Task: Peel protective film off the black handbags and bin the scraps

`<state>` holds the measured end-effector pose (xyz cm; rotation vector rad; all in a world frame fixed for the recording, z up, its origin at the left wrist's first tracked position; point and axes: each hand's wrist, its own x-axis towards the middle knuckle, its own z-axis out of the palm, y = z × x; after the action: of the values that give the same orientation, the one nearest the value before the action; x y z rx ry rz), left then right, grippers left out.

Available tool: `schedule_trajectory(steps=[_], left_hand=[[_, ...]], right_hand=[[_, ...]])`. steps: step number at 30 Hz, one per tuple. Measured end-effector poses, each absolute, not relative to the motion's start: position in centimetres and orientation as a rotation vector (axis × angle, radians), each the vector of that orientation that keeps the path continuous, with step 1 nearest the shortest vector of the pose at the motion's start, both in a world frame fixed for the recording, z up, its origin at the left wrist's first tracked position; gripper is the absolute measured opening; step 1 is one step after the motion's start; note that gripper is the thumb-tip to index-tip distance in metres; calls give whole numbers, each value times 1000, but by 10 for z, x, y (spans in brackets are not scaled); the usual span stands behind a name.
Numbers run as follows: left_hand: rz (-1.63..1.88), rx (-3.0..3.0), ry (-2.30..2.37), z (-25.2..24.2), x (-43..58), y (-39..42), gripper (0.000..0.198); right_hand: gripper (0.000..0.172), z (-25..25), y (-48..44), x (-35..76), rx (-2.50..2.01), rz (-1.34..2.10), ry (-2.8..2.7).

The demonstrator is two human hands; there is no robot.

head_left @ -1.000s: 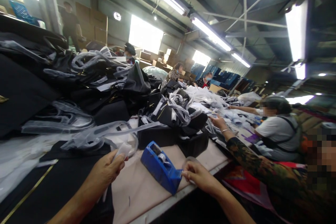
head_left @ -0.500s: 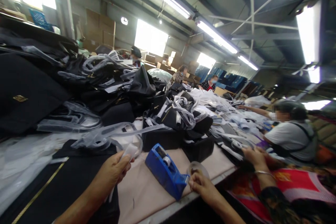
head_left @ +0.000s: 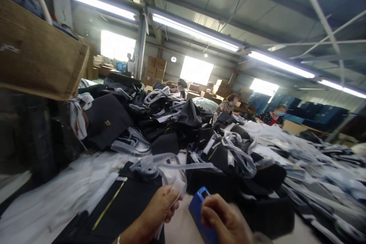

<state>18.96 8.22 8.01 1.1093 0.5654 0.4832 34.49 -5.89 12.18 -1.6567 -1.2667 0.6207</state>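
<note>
Since half a second ago, the right hand (head_left: 225,215) has left the near tip of the dispenser (head_left: 197,206) and come in over its body, closer to the left hand (head_left: 161,206); the view has also swung leftward, bringing a brown box (head_left: 42,45) in at the side. Left fingers clasp a white strip (head_left: 179,186) by its upper part (its tip juts out past the thumb), the long axis slanting up and rightward, with a tail hanging under the fist. On the right, the fingers are curled in and blurred, so I cannot tell whether they pinch any tape. Standing on the pinkish table (head_left: 183,213), the dispenser runs lengthwise from its far end at upper left to its near end at lower right, the near part hidden behind the right hand.

Beneath the left forearm lies a flat black bag (head_left: 137,190), its gold zip (head_left: 109,205) slanting up to the right. Dark bluish stuff shows above the brown box's rim (what it is, I cannot tell). Farther back are stacked cartons (head_left: 156,65) and a blue crate (head_left: 121,66), contents too small to make out.
</note>
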Motion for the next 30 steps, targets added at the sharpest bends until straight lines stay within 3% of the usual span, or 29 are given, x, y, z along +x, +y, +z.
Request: schedule_trajectory(steps=[6, 13, 17, 21, 24, 27, 30], left_hand=[[541, 1230, 557, 81, 191, 82, 57], [682, 1440, 543, 82, 188, 75, 24], [679, 1460, 485, 81, 187, 78, 21], [555, 1221, 420, 81, 188, 79, 37], [453, 989, 342, 85, 184, 79, 47], [357, 749, 325, 90, 177, 82, 46], [271, 542, 319, 91, 171, 89, 40]], right_hand=[[15, 135, -1, 316, -1454, 748, -1339], [10, 137, 4, 320, -1628, 556, -1487], [27, 138, 7, 323, -1640, 598, -1410], [26, 123, 11, 330, -1570, 724, -1281], [36, 102, 18, 332, -1381, 857, -1201], [45, 83, 28, 326, -1180, 925, -1162], [44, 76, 35, 322, -1097, 933, -1170]])
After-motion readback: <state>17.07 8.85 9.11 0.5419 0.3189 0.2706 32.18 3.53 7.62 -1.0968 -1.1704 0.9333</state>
